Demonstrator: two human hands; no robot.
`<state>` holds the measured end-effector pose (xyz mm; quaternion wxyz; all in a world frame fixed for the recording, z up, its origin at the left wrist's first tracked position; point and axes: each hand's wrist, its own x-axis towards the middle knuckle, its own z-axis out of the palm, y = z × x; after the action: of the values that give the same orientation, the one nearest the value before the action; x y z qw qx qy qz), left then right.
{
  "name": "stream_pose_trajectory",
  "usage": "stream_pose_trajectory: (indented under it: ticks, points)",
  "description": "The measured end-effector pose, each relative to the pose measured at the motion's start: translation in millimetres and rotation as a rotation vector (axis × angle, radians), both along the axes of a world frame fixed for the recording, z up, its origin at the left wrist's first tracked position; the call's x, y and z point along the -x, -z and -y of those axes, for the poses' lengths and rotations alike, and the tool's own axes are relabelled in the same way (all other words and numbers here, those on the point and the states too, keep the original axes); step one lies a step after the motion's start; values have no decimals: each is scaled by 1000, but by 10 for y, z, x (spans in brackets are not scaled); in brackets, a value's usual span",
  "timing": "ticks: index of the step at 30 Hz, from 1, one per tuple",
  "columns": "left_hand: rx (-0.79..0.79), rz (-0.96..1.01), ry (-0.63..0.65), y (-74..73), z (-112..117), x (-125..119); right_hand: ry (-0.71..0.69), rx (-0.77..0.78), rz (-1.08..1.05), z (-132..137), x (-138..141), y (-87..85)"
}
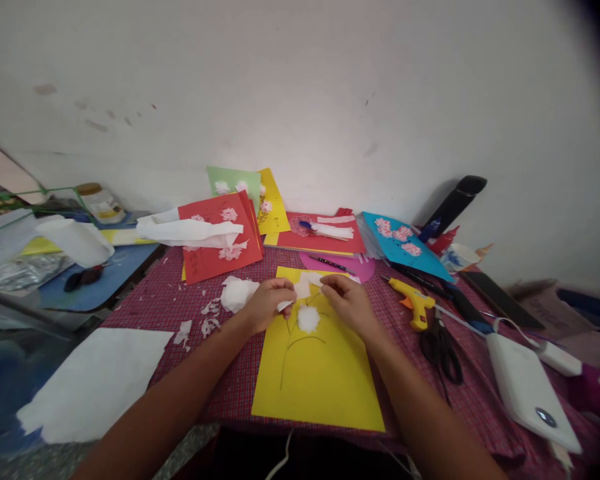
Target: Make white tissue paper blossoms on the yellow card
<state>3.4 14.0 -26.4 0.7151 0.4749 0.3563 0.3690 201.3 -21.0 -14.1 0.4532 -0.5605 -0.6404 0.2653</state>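
A yellow sheet of paper point(325, 387) lies in front of me on the checked cloth, with thin drawn stem lines on it. A white tissue-paper flower point(309, 319) sits on the sheet between my hands. My left hand point(270, 303) is closed in a pinch, and a bit of white tissue paper shows at its fingers. My right hand point(347, 300) pinches the edge of a thin tissue piece point(307, 283) above the flower. Beside my left hand rests a crumpled wad of tissue point(237, 293).
A yellow glue gun point(414, 301) and black scissors point(443, 350) lie to the right, near a white power bank point(533, 390). Red cards point(220, 233) and a blue card point(405, 243) with flowers stand behind. Torn scraps point(183, 333) and a large white sheet point(100, 380) lie left.
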Motion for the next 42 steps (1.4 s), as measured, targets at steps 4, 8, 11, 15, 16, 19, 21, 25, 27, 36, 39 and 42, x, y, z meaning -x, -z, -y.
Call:
stream_pose_trajectory:
  ticks: [4, 8, 11, 15, 16, 19, 21, 25, 27, 36, 39, 42]
  points:
    - [-10, 4, 107, -27, 32, -5, -128, 243, -387, 18, 83, -1]
    - [0, -5, 146, -35, 50, -6, -197, 336, -516, 36, 122, 3]
    - [12, -9, 165, -36, 59, -12, -192, 365, -533, 21, 127, 26]
    - [28, -22, 113, -44, 49, -29, -124, 321, -511, -10, 90, 51]
    - [46, -20, 68, -42, 37, -33, -95, 298, -507, -17, 71, 52]
    - [114, 14, -104, -14, -18, -37, -71, 287, -460, -29, 15, 53]
    - [137, 49, -179, 15, -55, -30, -130, 341, -362, -29, -1, 62]
    - [150, 102, -193, 48, -86, -17, -183, 252, 19, -9, 37, 100]
    - [154, 136, -166, 40, -75, -22, -92, 69, 210, 13, 70, 106]
    - [120, 291, 87, -8, 57, -73, -159, -287, 356, 138, 259, 122]
    - [134, 295, 116, -13, 69, -73, -119, -268, 391, 115, 282, 189]
    - [148, 274, 98, -20, 63, -73, -101, -252, 350, 84, 272, 220]
